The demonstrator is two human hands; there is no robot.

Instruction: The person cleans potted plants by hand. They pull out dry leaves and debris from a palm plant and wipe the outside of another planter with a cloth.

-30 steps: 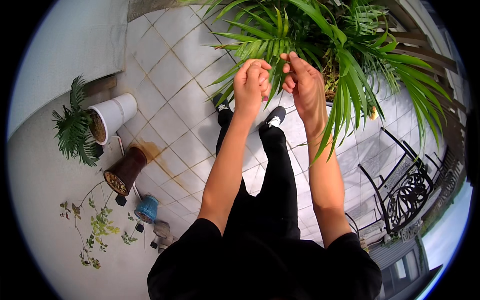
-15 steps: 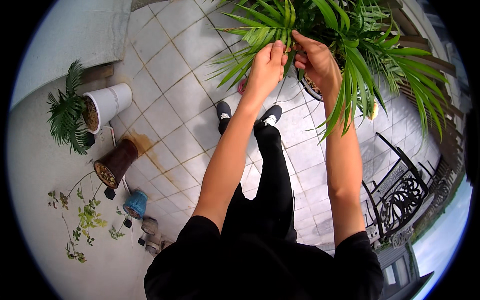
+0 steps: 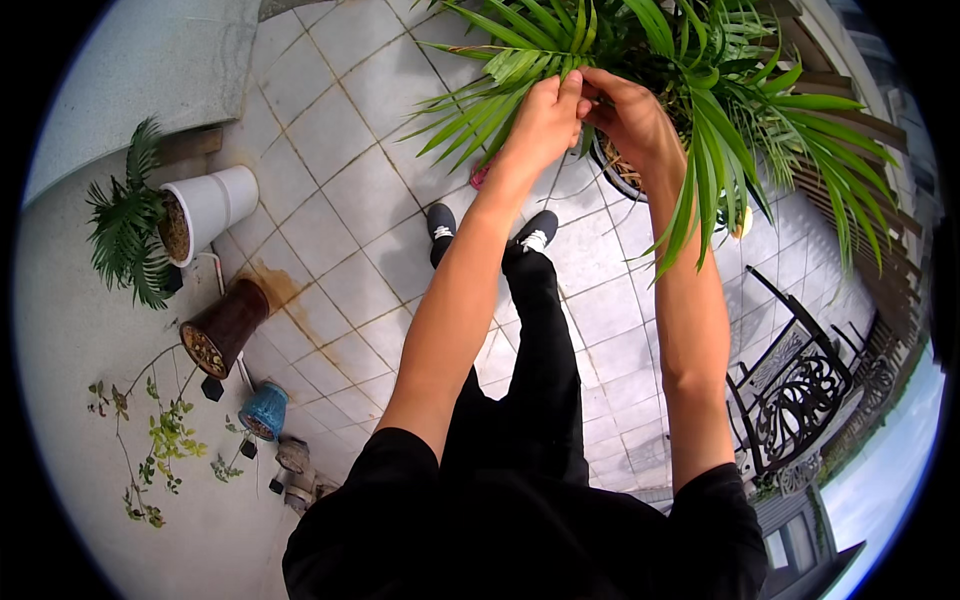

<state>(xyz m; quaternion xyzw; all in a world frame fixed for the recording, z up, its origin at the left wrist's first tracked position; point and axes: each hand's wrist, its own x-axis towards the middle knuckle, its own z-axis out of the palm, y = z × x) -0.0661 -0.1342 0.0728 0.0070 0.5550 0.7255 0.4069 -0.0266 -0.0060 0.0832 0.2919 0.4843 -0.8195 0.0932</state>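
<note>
A leafy green potted palm (image 3: 715,110) spreads its long narrow leaflets across the top of the view. Both my arms reach forward to one of its fronds (image 3: 520,65). My left hand (image 3: 545,122) is closed, thumb and fingers pinching leaflets at the frond's near end. Close against it, my right hand (image 3: 632,118) is bent inward, its fingertips closed on the same spot. The fingertips of both hands meet there, and the exact piece between them is partly hidden. Below the right hand shows the rim of a dark round pot (image 3: 622,182).
Along the left wall stand a white pot (image 3: 215,212) with a small palm, a brown pot (image 3: 232,318) with a thin leafy shrub and a blue pot (image 3: 265,410). To the right is a black metal chair (image 3: 800,395). Pale floor tiles (image 3: 340,215) lie underfoot; slatted fencing (image 3: 850,190) runs behind the palm.
My hands have drawn closer together at the frond, and the right fingers have curled in toward the left. The view has shifted slightly.
</note>
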